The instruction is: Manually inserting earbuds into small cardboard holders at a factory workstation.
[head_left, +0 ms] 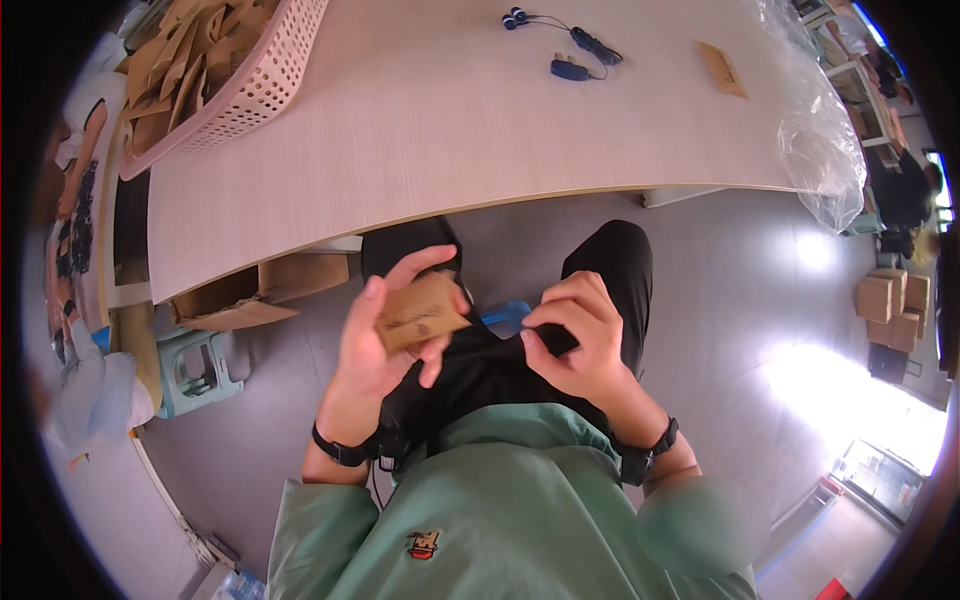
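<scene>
My left hand (362,345) holds a small flat brown kraft-paper packet (420,312) above my lap, with fingers on both sides of it. Dark print marks its face, and the packet is slightly blurred. From its right side a piece of translucent blue plastic film (508,317) reaches across to my right hand (583,335). Thumb and forefinger of that hand pinch the film's end. Whether the film's other end sits inside the packet or behind it, I cannot tell.
On the table (480,130) lie dark blue wired earphones (593,45), another brown packet (722,68) and a clear plastic bag (825,140) over the right edge. A pink basket (262,95) of brown packets stands left. Below are an open cardboard box (265,285) and a stool (195,375).
</scene>
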The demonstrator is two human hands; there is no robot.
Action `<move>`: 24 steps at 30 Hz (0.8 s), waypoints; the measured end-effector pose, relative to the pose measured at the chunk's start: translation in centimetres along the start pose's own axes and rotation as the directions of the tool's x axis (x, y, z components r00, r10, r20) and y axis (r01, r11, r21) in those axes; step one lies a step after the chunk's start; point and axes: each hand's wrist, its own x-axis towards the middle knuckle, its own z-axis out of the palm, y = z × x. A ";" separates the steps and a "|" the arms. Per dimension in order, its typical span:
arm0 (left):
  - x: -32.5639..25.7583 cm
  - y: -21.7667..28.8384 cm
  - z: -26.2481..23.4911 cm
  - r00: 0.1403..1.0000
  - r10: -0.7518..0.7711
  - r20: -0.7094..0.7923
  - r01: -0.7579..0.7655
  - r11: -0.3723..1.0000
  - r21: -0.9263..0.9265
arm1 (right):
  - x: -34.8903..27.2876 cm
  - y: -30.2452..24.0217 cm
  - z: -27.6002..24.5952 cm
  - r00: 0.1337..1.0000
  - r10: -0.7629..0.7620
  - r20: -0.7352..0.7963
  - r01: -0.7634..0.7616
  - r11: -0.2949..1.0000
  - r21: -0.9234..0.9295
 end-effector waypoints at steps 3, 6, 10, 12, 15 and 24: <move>0.6 -1.1 0.6 0.991 -0.134 0.010 0.126 0.955 0.268 | 1.2 -1.2 -0.8 0.994 0.101 0.045 -0.108 0.977 0.184; 0.9 -2.2 0.1 0.978 -0.205 0.041 0.177 0.917 0.357 | 2.6 -2.1 -0.6 0.974 0.060 0.219 -0.102 0.977 0.186; 1.3 -1.9 0.3 0.954 -0.286 0.090 0.216 0.863 0.457 | 1.6 -1.2 -0.4 0.910 0.112 0.398 -0.195 0.965 0.175; 1.1 -1.1 0.7 0.934 -0.322 0.156 0.237 0.883 0.405 | 1.7 -0.8 -1.7 0.911 0.143 0.386 -0.241 0.946 0.218; -0.4 -0.3 0.1 0.958 -0.167 0.235 0.012 0.837 0.547 | 2.3 0.8 -5.9 0.969 0.160 0.190 -0.192 0.967 0.167; -2.2 17.7 1.8 0.835 0.394 0.384 -0.448 0.080 0.891 | 13.9 11.7 -19.4 0.899 0.428 -0.096 -0.413 0.899 0.144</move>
